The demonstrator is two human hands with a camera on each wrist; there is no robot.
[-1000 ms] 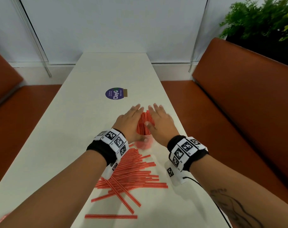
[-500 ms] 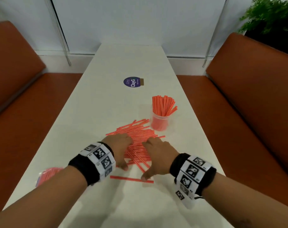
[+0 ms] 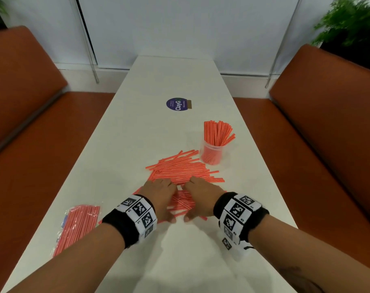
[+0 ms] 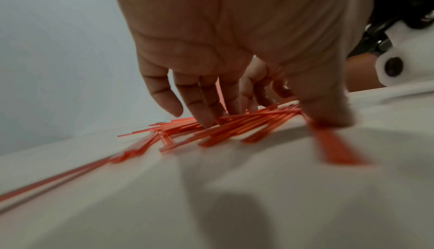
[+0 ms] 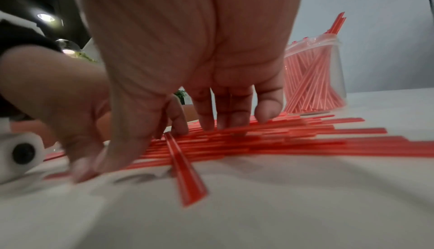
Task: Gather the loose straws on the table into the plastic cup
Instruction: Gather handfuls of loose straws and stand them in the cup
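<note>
Hands side by side on the pile: left hand (image 3: 158, 195) and right hand (image 3: 201, 197), fingers loosely bent, pressing down on loose straws (image 3: 184, 170), nothing lifted yet. Straws lie crosswise under both hands. Plastic cup (image 3: 212, 154), part filled, stands beyond them, nearer the right hand.

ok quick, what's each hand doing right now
Left hand: open, fingers and thumb spread on the loose straws.
Right hand: open, fingertips on the same straws, nothing lifted.
</note>
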